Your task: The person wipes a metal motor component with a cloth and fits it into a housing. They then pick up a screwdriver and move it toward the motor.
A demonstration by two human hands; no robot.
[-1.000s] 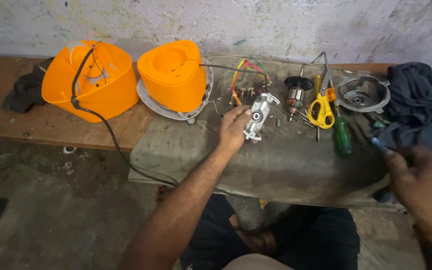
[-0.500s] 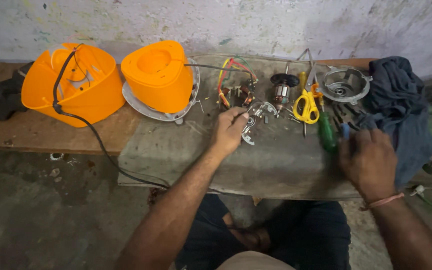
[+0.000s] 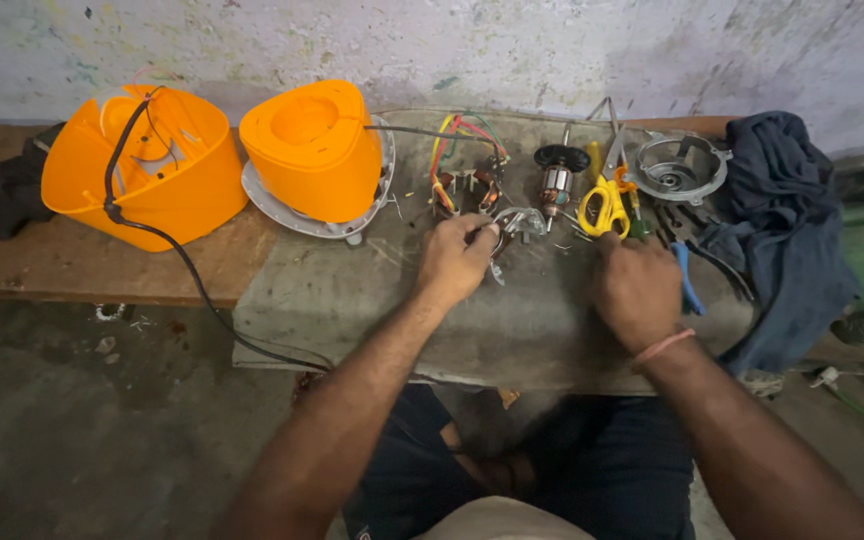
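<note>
My left hand (image 3: 457, 262) reaches over the grey bench slab (image 3: 372, 300) and pinches a small silver metal bracket (image 3: 518, 222) between thumb and fingers. Just behind it lie a stator with coloured wires (image 3: 460, 185) and a motor armature (image 3: 557, 178). My right hand (image 3: 638, 290) rests palm down on the slab, fingers curled toward yellow-handled scissors (image 3: 607, 205) and a green screwdriver (image 3: 638, 218). A blue-handled tool (image 3: 689, 282) lies along that hand's outer edge; I cannot tell whether the hand grips anything.
Two orange plastic housings (image 3: 137, 165) (image 3: 317, 150) stand at the left, with a black cord (image 3: 192, 275) trailing off the bench. A round metal housing (image 3: 677, 165) and a dark blue cloth (image 3: 792, 225) sit at the right. The wall runs behind.
My right hand came in from the far right and settled on the slab next to the scissors. My left hand stayed on the metal bracket.
</note>
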